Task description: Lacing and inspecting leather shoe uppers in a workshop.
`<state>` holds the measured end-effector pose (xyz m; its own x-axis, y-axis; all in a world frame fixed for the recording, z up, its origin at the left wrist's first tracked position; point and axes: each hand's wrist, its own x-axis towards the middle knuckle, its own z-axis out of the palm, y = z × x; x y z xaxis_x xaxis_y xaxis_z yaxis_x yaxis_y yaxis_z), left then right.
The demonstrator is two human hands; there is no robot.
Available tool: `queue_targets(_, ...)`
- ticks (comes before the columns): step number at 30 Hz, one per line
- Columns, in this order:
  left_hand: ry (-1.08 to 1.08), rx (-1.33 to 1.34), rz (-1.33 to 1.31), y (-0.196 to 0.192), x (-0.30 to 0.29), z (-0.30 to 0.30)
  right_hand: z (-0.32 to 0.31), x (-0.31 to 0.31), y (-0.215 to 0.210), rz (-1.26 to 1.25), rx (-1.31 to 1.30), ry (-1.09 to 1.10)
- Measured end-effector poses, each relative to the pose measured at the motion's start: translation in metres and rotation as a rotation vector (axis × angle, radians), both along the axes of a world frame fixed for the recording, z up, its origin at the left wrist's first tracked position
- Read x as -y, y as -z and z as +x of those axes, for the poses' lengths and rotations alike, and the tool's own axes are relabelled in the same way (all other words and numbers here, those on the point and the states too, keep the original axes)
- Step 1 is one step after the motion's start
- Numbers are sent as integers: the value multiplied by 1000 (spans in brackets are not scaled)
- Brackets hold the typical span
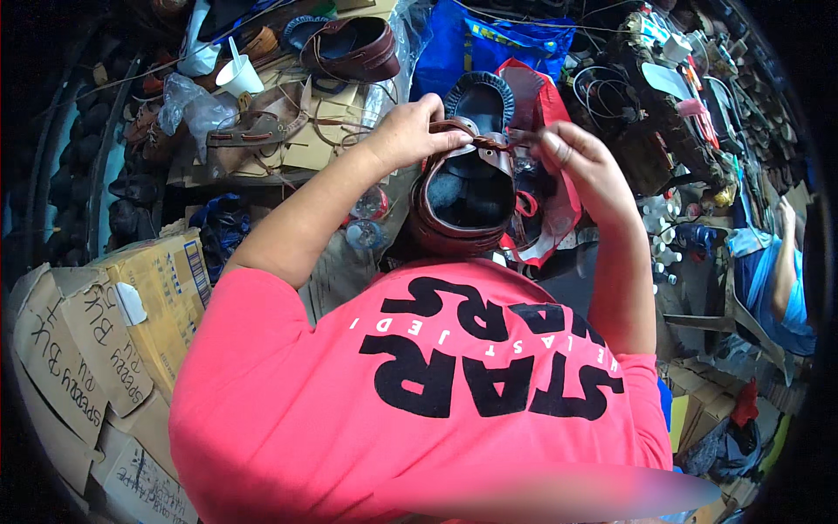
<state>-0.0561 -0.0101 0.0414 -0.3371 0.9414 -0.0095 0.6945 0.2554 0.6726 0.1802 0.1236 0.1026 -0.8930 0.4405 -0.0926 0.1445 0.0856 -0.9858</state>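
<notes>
A brown leather lace-up shoe (422, 215) stands upright in front of my chest, its heel towards me and its dark gathered toe (478, 87) pointing away. A brown leather lace (454, 127) crosses over its eyelet flaps. My left hand (416, 133) is at the left side of the flaps, thumb and fingers closed on the lace. On the other side my right hand (576, 157) is raised with thumb and forefinger pinched together at the lace's right part. The lace between those right fingertips is hard to make out.
Another brown shoe (353, 51) lies at the back left, near a white cup (239, 77) and loose straps. Red plastic (563, 210) and a blue bag (502, 44) lie beside and behind the shoe. Cardboard boxes (153, 297) stand left. A person in blue (772, 279) is at right.
</notes>
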Motion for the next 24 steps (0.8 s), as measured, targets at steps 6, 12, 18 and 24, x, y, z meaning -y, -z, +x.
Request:
queue_targets(6, 205, -270, -57, -46, 14, 21, -52, 20, 24, -575, -396, 41)
queue_targets(12, 391, -375, -148, -110, 28, 33, -68, 24, 28, 90, -94, -136)
queue_targets(18, 503, -305, 79, -113, -37, 16, -65, 34, 23, 10, -161, -209)
queue_targets(24, 397, -411, 607, -73, -48, 16, -56, 6, 34, -368, -10, 48)
